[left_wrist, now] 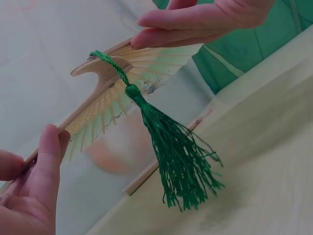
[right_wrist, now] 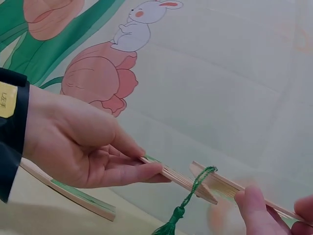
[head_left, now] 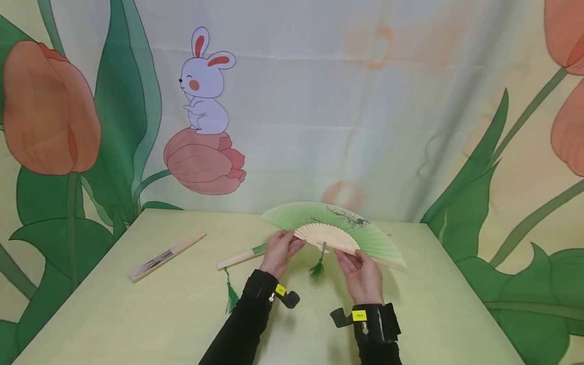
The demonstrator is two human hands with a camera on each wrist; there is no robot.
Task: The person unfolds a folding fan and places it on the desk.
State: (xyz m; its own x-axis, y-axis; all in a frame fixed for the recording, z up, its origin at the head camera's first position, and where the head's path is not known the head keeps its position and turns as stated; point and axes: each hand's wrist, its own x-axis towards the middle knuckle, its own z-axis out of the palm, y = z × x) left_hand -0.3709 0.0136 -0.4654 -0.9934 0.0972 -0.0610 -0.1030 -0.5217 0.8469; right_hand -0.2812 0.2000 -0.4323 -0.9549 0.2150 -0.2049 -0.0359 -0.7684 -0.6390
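A spread green folding fan (head_left: 278, 213) with pale wooden ribs and a dark branch print is held up over the table between both hands. My left hand (head_left: 278, 253) pinches its left outer rib; my right hand (head_left: 362, 276) pinches the right one, thumb on the near side. From the fan's pivot hangs a green tassel (left_wrist: 178, 161). Just left of my left hand lies a folded fan (head_left: 234, 260) with a green section and its own tassel (head_left: 231, 296). That hand covers its far end.
Farther left on the pale table (head_left: 137, 324) lies another folded fan (head_left: 166, 257) with a dark print. Behind the spread fan, the left wrist view shows a wooden stick-like piece (left_wrist: 142, 178) on the table. A curtain with tulips and a rabbit (head_left: 205, 106) hangs at the back.
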